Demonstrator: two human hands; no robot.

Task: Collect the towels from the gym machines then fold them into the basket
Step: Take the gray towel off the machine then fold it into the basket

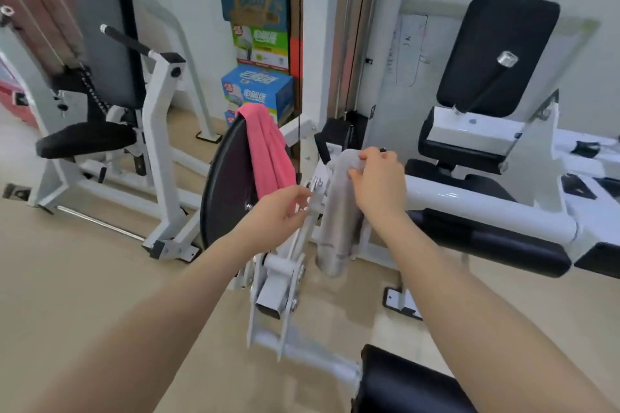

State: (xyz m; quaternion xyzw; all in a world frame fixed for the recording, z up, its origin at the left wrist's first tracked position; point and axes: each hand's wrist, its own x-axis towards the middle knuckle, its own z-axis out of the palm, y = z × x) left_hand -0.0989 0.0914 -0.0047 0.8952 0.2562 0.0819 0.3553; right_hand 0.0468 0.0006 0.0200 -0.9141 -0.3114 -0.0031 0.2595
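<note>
A grey towel point(339, 221) hangs over a white bar of the gym machine point(486, 208) in the middle of the head view. My right hand point(379, 181) grips its top fold. A pink towel point(270, 151) is draped over the black round disc point(228, 184) just to the left. My left hand point(285, 211) hovers below the pink towel's lower end, fingers loosely curled, holding nothing. No basket is in view.
A second white machine with a black seat point(84, 141) stands at the left. Stacked cardboard boxes point(258, 43) sit against the back wall. A black backrest pad point(496, 54) is at the right, and a black pad point(402, 382) lies near my feet. The floor is beige.
</note>
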